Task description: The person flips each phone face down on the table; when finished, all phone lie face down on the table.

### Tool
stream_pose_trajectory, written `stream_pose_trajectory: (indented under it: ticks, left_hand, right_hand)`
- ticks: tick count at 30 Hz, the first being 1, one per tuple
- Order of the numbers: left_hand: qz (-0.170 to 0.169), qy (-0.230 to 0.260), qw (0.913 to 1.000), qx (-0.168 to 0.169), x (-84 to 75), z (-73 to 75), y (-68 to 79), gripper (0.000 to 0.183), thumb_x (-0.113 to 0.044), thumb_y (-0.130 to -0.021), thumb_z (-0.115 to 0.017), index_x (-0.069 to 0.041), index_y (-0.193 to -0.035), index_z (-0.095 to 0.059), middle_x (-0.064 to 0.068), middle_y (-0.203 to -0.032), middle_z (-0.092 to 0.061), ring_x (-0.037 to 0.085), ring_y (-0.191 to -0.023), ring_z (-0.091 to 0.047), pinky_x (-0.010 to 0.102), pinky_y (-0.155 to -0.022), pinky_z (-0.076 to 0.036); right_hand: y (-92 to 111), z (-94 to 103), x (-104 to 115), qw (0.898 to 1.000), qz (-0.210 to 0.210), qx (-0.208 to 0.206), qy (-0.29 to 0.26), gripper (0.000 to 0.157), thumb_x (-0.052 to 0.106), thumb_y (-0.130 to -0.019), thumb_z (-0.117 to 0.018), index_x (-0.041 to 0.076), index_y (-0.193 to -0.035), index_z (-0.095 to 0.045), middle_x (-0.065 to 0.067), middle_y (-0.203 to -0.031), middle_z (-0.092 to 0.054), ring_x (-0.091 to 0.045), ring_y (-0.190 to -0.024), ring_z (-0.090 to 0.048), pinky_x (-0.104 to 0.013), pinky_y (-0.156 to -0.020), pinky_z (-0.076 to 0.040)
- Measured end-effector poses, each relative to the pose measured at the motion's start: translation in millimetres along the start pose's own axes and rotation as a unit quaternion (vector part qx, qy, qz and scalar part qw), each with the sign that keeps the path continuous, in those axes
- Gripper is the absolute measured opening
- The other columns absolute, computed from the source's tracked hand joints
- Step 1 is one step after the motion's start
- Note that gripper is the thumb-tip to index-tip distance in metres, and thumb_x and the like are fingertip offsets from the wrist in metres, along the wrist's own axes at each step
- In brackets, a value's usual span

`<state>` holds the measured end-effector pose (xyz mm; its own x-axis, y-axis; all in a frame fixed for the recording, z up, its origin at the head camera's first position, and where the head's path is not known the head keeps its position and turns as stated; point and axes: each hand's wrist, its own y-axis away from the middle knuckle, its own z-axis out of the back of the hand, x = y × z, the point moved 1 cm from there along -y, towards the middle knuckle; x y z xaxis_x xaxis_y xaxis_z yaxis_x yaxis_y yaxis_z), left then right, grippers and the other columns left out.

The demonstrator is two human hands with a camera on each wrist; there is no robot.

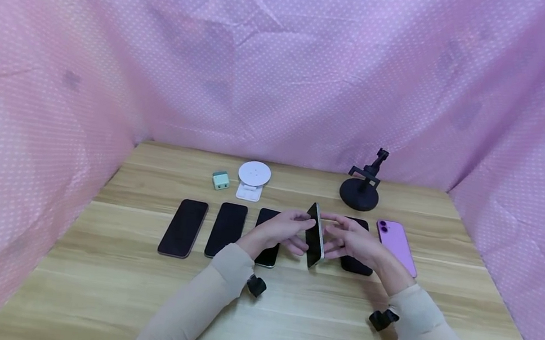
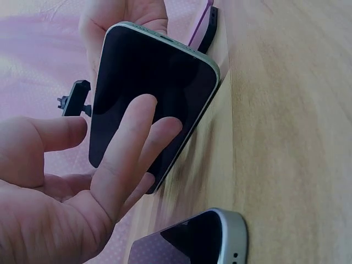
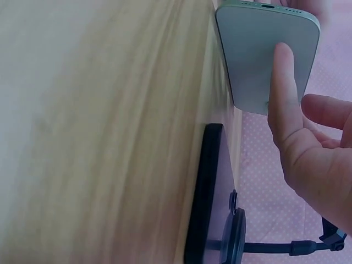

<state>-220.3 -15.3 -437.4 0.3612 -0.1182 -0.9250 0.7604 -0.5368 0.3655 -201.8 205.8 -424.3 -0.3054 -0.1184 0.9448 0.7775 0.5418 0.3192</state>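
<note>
A smartphone (image 1: 315, 237) with a pale green frame is up on its long edge between the two hands, slightly tilted. Its black screen (image 2: 148, 77) faces the left hand and its pale back (image 3: 253, 60) faces the right. My left hand (image 1: 288, 230) has its fingers stretched out in front of the screen, the thumb apart from them. On the other side, my right hand (image 1: 353, 241) extends a straight finger (image 3: 284, 82) against or close to the back; contact is hard to tell. Part of another dark phone (image 1: 268, 255) lies under the left hand.
Two dark phones (image 1: 183, 228) (image 1: 226, 230) lie to the left. Another dark phone (image 1: 356, 265) and a purple phone (image 1: 396, 242) lie to the right. Behind stand a mint charger block (image 1: 220, 180), a white round stand (image 1: 254, 173) and a black phone holder (image 1: 358, 194). Pink dotted cloth (image 1: 283, 80) surrounds the table.
</note>
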Motion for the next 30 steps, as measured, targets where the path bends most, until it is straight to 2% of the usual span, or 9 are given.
stream_pose_trajectory:
  ticks: [8, 16, 19, 22, 27, 30]
  left_hand:
    - [-0.010, 0.014, 0.9998, 0.014, 0.3, -1.0, -6.8, 0.056, -0.031, -0.105, -0.060, -0.001, -0.149, -0.043, 0.018, -0.128, -0.062, 0.041, -0.098, -0.071, 0.044, -0.073, -0.064]
    - [-0.017, 0.027, 0.9995, 0.008, 5.9, 7.7, 1.1, 0.055, -0.030, -0.104, -0.060, -0.002, -0.150, -0.043, 0.016, -0.128, -0.061, 0.041, -0.096, -0.071, 0.046, -0.074, -0.063]
    - [-0.016, 0.033, 0.9993, -0.004, 8.1, 12.3, 5.3, 0.054, -0.028, -0.104, -0.060, -0.002, -0.149, -0.044, 0.018, -0.129, -0.060, 0.041, -0.094, -0.071, 0.046, -0.072, -0.063]
    - [-0.020, 0.038, 0.9991, -0.001, 8.0, 13.2, 6.8, 0.053, -0.028, -0.105, -0.060, -0.002, -0.148, -0.044, 0.019, -0.130, -0.059, 0.042, -0.095, -0.071, 0.046, -0.073, -0.063]
    - [-0.022, 0.032, 0.9992, 0.012, 5.4, 10.5, 5.4, 0.053, -0.028, -0.105, -0.059, -0.002, -0.148, -0.044, 0.021, -0.125, -0.062, 0.040, -0.094, -0.072, 0.046, -0.074, -0.063]
    - [-0.015, 0.017, 0.9997, 0.001, 3.2, 12.2, 5.3, 0.051, -0.026, -0.106, -0.057, -0.002, -0.149, -0.043, 0.022, -0.120, -0.064, 0.036, -0.091, -0.072, 0.045, -0.073, -0.064]
  right_hand:
    - [-1, 1.6, -2, 1.000, -0.004, -0.004, 0.000, 0.051, 0.012, -0.110, -0.043, 0.007, -0.159, -0.029, -0.032, -0.132, -0.048, -0.042, -0.107, -0.067, -0.053, -0.090, -0.058]
    - [-11, -6.1, -4, 1.000, 0.003, 0.017, 0.024, 0.052, 0.014, -0.110, -0.043, 0.007, -0.159, -0.029, -0.033, -0.142, -0.047, -0.047, -0.119, -0.059, -0.054, -0.094, -0.056]
    - [-15, -9.6, -4, 0.999, -0.001, 0.031, 0.028, 0.054, 0.017, -0.110, -0.047, 0.008, -0.160, -0.029, -0.030, -0.147, -0.044, -0.046, -0.124, -0.056, -0.055, -0.096, -0.054]
    - [-16, -10.2, -5, 0.999, -0.008, 0.023, 0.032, 0.054, 0.018, -0.109, -0.049, 0.010, -0.159, -0.031, -0.027, -0.151, -0.041, -0.043, -0.124, -0.057, -0.053, -0.096, -0.055]
    - [-12, -7.1, -6, 0.999, -0.019, 0.009, 0.038, 0.052, 0.015, -0.110, -0.046, 0.010, -0.160, -0.031, -0.027, -0.155, -0.036, -0.038, -0.120, -0.060, -0.052, -0.096, -0.055]
    - [-10, -5.1, -4, 0.999, -0.014, 0.015, 0.044, 0.053, 0.015, -0.110, -0.044, 0.007, -0.160, -0.028, -0.027, -0.157, -0.033, -0.037, -0.120, -0.059, -0.053, -0.098, -0.054]
